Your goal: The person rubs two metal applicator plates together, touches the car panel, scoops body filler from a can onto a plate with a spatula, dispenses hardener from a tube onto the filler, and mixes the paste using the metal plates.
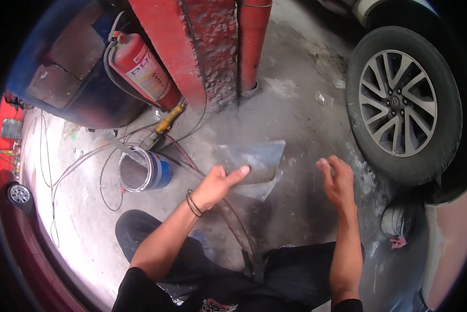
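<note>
My left hand (220, 186) grips a thin, flat grey sheet (259, 158), its thumb pressed on the top face. The sheet has straight edges and a pointed corner, and a paler flap (262, 190) shows beneath it. Whether this is a metal plate or stiff paper I cannot tell. Apart from the sheet, to its right, my right hand (339, 179) is in the air with its fingers curled together. Anything inside those fingers is hidden. Left of my left hand, an open can (163, 171) with a blue side stands on the floor, a flat strip (132, 153) leaning in it.
A car wheel (399, 104) stands close on the right. Ahead are a red pillar (212, 62), a red pipe (253, 47), a fire extinguisher (142, 70) and a blue drum (98, 99). A yellow tool (166, 122) and hoses (184, 156) lie across the floor.
</note>
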A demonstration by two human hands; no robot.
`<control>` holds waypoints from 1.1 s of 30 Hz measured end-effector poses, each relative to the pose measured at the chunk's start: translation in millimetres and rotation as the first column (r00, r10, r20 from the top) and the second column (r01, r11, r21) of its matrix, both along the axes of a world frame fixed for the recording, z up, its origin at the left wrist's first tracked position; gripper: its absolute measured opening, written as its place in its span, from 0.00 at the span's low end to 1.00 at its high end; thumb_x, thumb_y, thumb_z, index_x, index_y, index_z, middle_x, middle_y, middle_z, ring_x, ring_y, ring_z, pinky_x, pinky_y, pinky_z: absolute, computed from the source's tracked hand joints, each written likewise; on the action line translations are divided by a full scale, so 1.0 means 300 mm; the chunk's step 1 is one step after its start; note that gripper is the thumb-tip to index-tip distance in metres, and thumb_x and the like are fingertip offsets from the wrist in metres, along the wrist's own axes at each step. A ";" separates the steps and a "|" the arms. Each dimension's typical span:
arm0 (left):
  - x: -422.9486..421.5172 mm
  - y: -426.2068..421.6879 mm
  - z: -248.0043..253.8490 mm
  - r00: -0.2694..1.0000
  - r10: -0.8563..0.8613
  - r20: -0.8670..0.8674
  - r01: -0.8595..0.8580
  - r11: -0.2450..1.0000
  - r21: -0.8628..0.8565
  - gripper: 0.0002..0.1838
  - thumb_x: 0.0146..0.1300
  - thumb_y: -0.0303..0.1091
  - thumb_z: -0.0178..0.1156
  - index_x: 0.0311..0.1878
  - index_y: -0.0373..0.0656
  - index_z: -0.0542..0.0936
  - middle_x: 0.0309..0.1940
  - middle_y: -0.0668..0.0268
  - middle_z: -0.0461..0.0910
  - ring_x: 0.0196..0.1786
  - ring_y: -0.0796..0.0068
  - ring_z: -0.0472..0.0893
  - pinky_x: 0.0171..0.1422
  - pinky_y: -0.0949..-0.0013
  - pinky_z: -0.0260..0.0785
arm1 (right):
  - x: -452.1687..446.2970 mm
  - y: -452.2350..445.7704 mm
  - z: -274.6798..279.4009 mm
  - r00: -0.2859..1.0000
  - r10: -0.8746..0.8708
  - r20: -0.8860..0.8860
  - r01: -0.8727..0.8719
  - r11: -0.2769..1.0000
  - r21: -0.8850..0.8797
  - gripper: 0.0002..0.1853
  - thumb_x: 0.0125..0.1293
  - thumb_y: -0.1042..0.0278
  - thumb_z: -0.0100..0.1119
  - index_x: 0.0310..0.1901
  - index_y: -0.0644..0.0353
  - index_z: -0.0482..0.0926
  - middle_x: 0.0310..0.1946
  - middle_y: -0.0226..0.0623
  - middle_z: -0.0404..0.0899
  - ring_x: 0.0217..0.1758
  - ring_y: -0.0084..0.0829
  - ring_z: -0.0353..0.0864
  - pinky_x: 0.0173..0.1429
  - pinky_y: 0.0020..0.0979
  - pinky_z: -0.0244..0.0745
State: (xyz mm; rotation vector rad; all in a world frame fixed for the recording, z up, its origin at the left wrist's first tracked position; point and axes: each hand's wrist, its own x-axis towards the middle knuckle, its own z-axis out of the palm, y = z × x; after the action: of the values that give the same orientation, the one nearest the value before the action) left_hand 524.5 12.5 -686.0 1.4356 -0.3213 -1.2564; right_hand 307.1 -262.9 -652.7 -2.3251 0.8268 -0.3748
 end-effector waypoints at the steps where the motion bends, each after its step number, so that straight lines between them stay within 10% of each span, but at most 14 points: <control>1: 0.015 0.002 -0.016 0.993 0.096 -0.073 -0.099 0.994 -0.039 0.23 0.82 0.44 0.64 0.68 0.35 0.81 0.60 0.64 0.86 0.64 0.74 0.83 0.70 0.64 0.73 | -0.015 -0.009 -0.002 0.992 -0.111 -0.061 0.119 0.982 0.148 0.11 0.76 0.61 0.68 0.40 0.60 0.87 0.30 0.35 0.87 0.40 0.29 0.86 0.47 0.35 0.76; 6: 0.002 -0.040 0.088 0.875 0.315 -0.368 -0.419 0.873 -0.249 0.24 0.82 0.42 0.63 0.73 0.41 0.76 0.69 0.61 0.82 0.71 0.66 0.80 0.77 0.54 0.71 | 0.041 0.173 -0.011 0.962 -0.175 0.208 -0.008 0.745 0.667 0.17 0.74 0.69 0.70 0.60 0.63 0.81 0.57 0.38 0.85 0.59 0.29 0.84 0.61 0.34 0.80; 11: -0.052 -0.051 0.091 0.831 0.042 -0.555 -0.304 0.869 -0.390 0.24 0.84 0.40 0.59 0.76 0.42 0.72 0.73 0.59 0.78 0.76 0.60 0.77 0.80 0.49 0.70 | 0.094 0.328 -0.037 0.911 -0.371 0.179 -0.174 0.048 0.984 0.27 0.73 0.71 0.71 0.70 0.64 0.73 0.65 0.41 0.81 0.67 0.37 0.82 0.71 0.44 0.80; 18: 0.037 -0.006 0.163 0.943 0.227 -0.243 -0.287 0.925 -0.250 0.25 0.75 0.35 0.71 0.70 0.41 0.77 0.63 0.62 0.84 0.68 0.68 0.82 0.68 0.56 0.79 | 0.038 0.146 0.085 0.651 -0.699 0.296 -0.185 0.232 0.955 0.20 0.77 0.66 0.66 0.67 0.58 0.76 0.61 0.33 0.83 0.65 0.31 0.83 0.70 0.41 0.78; 23: 0.130 -0.082 0.234 0.961 0.177 0.214 -0.100 0.939 -0.328 0.49 0.61 0.26 0.70 0.86 0.42 0.60 0.71 0.61 0.73 0.72 0.67 0.74 0.79 0.62 0.65 | -0.066 0.138 0.170 0.595 -0.739 0.316 -0.133 0.297 0.946 0.18 0.74 0.68 0.70 0.62 0.54 0.78 0.56 0.30 0.84 0.59 0.27 0.83 0.65 0.33 0.77; 27: 0.256 -0.148 0.330 0.620 0.155 0.769 0.198 0.918 -0.344 0.64 0.50 0.21 0.65 0.91 0.44 0.44 0.78 0.55 0.65 0.75 0.63 0.70 0.84 0.60 0.58 | -0.133 0.224 0.286 0.572 -0.741 0.351 -0.105 0.358 0.928 0.21 0.72 0.69 0.72 0.63 0.56 0.77 0.54 0.32 0.83 0.59 0.25 0.82 0.63 0.31 0.76; 31: 0.302 -0.089 0.451 0.358 -0.088 0.930 0.324 0.945 -0.036 0.71 0.44 0.12 0.61 0.91 0.51 0.34 0.68 0.41 0.79 0.63 0.53 0.85 0.71 0.57 0.74 | -0.199 0.253 0.368 0.691 -0.563 0.453 0.224 0.763 0.606 0.35 0.70 0.69 0.66 0.76 0.60 0.66 0.49 0.40 0.86 0.55 0.35 0.86 0.60 0.38 0.79; 33: 0.344 -0.014 0.479 0.296 -0.442 0.847 0.366 0.871 0.327 0.73 0.43 0.13 0.63 0.91 0.52 0.32 0.51 0.37 0.87 0.50 0.36 0.89 0.64 0.50 0.79 | -0.237 0.324 0.508 0.890 -0.426 0.165 0.346 0.864 0.367 0.43 0.67 0.71 0.63 0.82 0.55 0.56 0.41 0.44 0.86 0.46 0.44 0.88 0.54 0.43 0.81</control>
State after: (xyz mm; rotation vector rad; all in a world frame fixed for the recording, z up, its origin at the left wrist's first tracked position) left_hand 627.8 8.2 -542.2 2.1064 -1.5142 -0.6864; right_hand 236.1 -165.9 -500.2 -1.7552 1.1426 -0.6276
